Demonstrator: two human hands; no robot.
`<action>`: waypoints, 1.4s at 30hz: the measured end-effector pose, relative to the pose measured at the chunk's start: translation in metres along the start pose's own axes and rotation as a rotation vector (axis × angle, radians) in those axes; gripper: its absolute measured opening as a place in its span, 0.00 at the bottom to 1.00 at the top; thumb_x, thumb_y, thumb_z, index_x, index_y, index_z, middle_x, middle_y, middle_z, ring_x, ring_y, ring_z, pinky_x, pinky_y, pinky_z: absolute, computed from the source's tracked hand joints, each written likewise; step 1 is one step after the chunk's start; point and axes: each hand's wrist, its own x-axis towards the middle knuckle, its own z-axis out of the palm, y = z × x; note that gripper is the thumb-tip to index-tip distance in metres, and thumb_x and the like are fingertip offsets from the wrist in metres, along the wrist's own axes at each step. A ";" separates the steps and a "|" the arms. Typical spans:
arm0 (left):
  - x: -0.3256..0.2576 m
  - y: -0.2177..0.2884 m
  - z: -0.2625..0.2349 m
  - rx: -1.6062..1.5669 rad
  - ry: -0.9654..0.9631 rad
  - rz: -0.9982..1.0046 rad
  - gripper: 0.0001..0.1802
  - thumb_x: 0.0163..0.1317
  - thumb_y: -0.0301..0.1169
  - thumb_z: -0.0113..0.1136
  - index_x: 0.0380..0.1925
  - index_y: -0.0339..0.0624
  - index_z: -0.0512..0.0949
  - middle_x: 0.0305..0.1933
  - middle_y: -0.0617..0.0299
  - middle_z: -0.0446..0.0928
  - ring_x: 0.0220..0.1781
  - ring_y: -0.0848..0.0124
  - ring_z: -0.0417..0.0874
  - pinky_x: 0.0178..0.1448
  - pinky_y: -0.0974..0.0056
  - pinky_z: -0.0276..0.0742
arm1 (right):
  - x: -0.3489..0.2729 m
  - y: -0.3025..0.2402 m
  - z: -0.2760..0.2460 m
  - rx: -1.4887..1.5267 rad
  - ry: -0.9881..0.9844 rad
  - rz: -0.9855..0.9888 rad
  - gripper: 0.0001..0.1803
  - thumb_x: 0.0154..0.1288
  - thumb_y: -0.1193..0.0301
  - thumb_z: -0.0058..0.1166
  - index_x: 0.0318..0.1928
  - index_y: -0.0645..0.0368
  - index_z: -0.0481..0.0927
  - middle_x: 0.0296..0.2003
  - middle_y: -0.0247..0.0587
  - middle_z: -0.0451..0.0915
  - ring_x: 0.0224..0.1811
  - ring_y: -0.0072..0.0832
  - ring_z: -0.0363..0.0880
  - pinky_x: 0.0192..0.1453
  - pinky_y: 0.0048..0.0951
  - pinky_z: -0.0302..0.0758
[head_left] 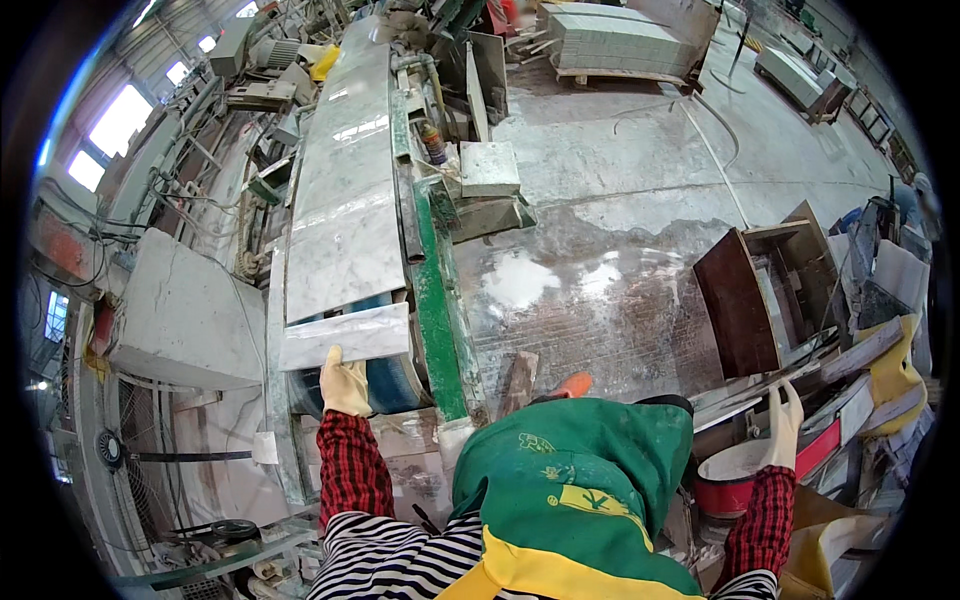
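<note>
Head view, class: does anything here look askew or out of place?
The small marble slab under the left hand lies slightly skewed, not lined up with the long slabs ahead. The right hand rests among leaning offcuts.

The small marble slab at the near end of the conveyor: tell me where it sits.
The small marble slab lies left of centre in the head view, just below the long marble slab, with the left hand touching its near edge.

We wear pale yellow work gloves on the left hand and right hand, red-and-black checked sleeves, a black-and-white striped top, and a green apron (yellow-trimmed, with small yellow markings).
</note>
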 end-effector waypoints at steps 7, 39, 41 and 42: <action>0.033 -0.014 -0.008 -0.038 0.005 0.025 0.24 0.85 0.34 0.51 0.73 0.30 0.72 0.77 0.49 0.77 0.78 0.54 0.79 0.88 0.48 0.71 | -0.061 0.117 -0.056 -0.455 0.234 0.128 0.31 0.87 0.54 0.52 0.78 0.60 0.76 0.80 0.56 0.72 0.84 0.52 0.66 0.88 0.47 0.61; -0.007 -0.047 0.023 0.326 0.280 0.276 0.23 0.89 0.46 0.50 0.71 0.43 0.74 0.43 0.64 0.82 0.44 0.70 0.82 0.56 0.63 0.82 | -0.127 0.083 -0.008 -0.502 0.662 -0.119 0.19 0.81 0.67 0.59 0.63 0.67 0.86 0.71 0.65 0.80 0.75 0.63 0.76 0.82 0.58 0.68; -0.027 -0.053 0.050 0.661 0.186 0.336 0.20 0.91 0.40 0.48 0.73 0.43 0.73 0.37 0.68 0.77 0.36 0.75 0.76 0.46 0.67 0.80 | -0.131 0.071 -0.007 -0.472 0.684 -0.096 0.19 0.80 0.68 0.59 0.63 0.67 0.86 0.71 0.65 0.80 0.74 0.64 0.75 0.82 0.58 0.68; -0.041 -0.071 0.065 0.701 0.159 0.425 0.24 0.90 0.39 0.52 0.78 0.41 0.70 0.40 0.64 0.82 0.39 0.74 0.82 0.49 0.65 0.84 | -0.132 0.065 -0.008 -0.464 0.682 -0.088 0.19 0.80 0.68 0.59 0.63 0.67 0.86 0.71 0.65 0.79 0.74 0.64 0.75 0.82 0.58 0.68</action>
